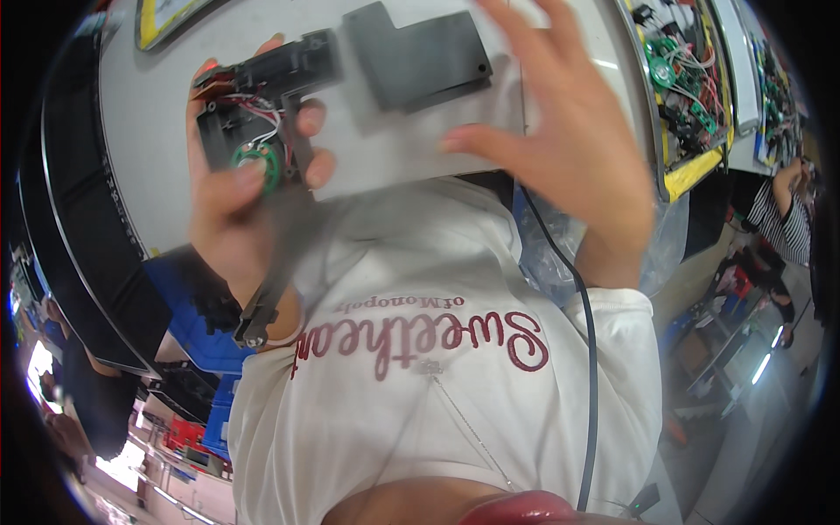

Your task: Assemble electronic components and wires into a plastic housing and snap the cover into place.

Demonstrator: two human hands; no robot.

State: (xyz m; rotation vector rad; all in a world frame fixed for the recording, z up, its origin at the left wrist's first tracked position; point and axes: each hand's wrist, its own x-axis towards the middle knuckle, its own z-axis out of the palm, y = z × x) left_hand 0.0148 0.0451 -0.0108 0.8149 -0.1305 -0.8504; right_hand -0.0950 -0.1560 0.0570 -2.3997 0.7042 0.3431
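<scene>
Bent fingers and thumb of the left hand (232, 206) grasp a black housing (224, 133) above the left part of a white table (144, 131), while the blurred right hand (582, 131) is spread, its thumb and fingers well apart. Beyond the right hand sits a yellow-edged tray (693, 177) of green electronic parts (662, 73), and a dark grey notched cover (429, 57) lies between the two hands. Within the housing show a round green part (274, 164) at the left thumb and thin wires (269, 127).
</scene>
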